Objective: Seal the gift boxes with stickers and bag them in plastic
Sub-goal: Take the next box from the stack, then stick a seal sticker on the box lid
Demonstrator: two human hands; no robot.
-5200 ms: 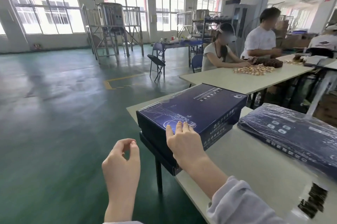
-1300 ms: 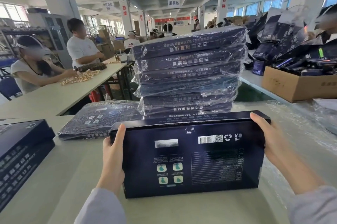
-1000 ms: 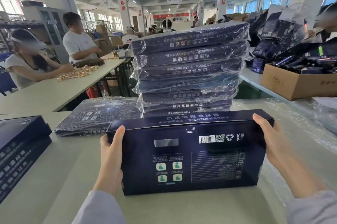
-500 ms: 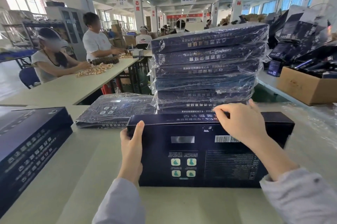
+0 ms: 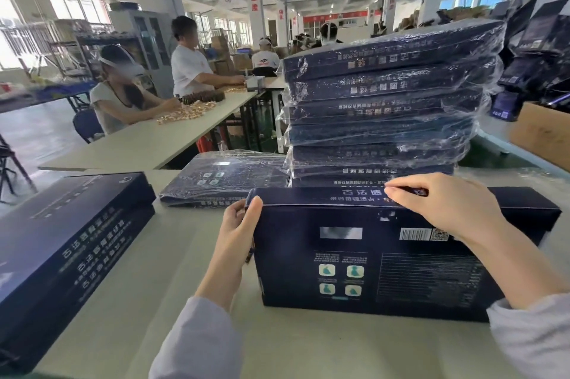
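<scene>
A dark blue gift box (image 5: 401,267) lies flat on the table, its printed back face with barcode turned up. My left hand (image 5: 234,240) grips the box's left end, thumb on the top corner. My right hand (image 5: 444,209) reaches over the box, and its fingertips press on the far long edge near the middle. I cannot make out a sticker under the fingers. Right behind the box rises a tall stack of bagged boxes (image 5: 385,113) in clear plastic. One more bagged box (image 5: 225,178) lies flat to the stack's left.
Two unbagged blue boxes (image 5: 68,243) are stacked at the table's left edge. A cardboard carton (image 5: 539,135) with dark packages stands at the far right. People sit working at a long table (image 5: 148,144) behind on the left.
My right hand left the box's right end and now presses on the far edge near the middle. My left hand kept its grip on the left end.
</scene>
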